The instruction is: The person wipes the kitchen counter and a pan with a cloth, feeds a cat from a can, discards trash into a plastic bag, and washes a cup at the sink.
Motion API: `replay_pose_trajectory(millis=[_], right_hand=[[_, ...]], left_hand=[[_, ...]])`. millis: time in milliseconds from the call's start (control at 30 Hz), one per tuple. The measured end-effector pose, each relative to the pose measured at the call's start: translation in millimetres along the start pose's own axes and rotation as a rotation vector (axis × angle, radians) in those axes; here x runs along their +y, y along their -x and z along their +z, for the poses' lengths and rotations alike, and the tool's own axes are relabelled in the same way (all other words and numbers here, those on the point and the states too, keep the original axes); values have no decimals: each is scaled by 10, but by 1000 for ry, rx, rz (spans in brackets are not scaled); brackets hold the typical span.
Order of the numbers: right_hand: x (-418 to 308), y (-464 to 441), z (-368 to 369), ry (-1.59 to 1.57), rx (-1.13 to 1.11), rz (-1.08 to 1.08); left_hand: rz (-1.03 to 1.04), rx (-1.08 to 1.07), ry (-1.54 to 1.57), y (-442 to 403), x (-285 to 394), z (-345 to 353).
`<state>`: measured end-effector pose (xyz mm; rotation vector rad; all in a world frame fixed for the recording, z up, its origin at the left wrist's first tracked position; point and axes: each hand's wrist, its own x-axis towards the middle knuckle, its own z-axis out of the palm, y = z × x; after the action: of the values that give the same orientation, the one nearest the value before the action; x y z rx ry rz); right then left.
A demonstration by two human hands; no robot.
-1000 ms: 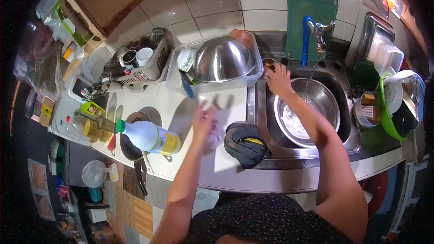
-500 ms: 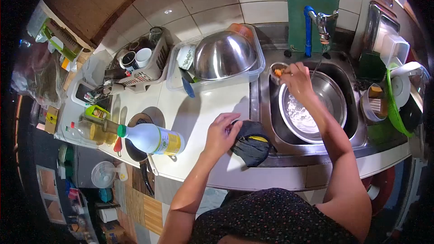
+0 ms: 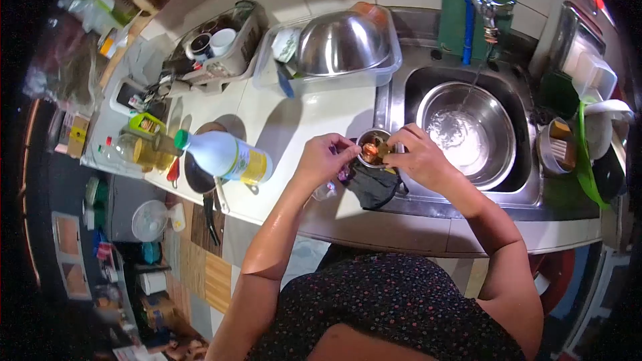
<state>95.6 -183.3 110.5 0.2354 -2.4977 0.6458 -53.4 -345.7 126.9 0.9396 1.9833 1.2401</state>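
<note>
A small round metal cup [image 3: 359, 139] with orange and brown bits inside is between my hands. My right hand [image 3: 420, 158] grips its right rim. At the left rim is my left hand [image 3: 326, 160], thumb and forefinger pinched together; whatever they may hold is too small to make out. Just below the cup lies a black cloth-like pouch [image 3: 374, 190] on the counter by the sink edge. A small clear plastic piece [image 3: 325, 191] sits under my left hand. To the right, water runs from the faucet [image 3: 491, 23] into a steel basin [image 3: 498, 117] in the sink.
A white bottle with a green cap [image 3: 224, 155] lies tilted across a pan [image 3: 200, 172] at left. Behind are a clear plastic tub [image 3: 328, 81] with an upturned steel bowl [image 3: 344, 43] and a dish rack [image 3: 231, 63]. A green-rimmed basket [image 3: 585, 167] stands right of the sink.
My right hand has brought the cup leftward from the basin to above the black pouch. My left hand has left the pouch and come to the cup, its fingers now pinched.
</note>
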Motion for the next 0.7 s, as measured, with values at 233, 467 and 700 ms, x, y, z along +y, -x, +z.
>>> replay_pose_trajectory(millis=[233, 467, 700], right_hand=[[-187, -424, 576, -110, -81, -143], [-358, -544, 923, -133, -255, -226], [-503, -104, 725, 190, -213, 182]], left_hand=[[133, 343, -536, 276, 257, -292], [-12, 287, -513, 469, -113, -584], [131, 170, -620, 604, -340, -544]])
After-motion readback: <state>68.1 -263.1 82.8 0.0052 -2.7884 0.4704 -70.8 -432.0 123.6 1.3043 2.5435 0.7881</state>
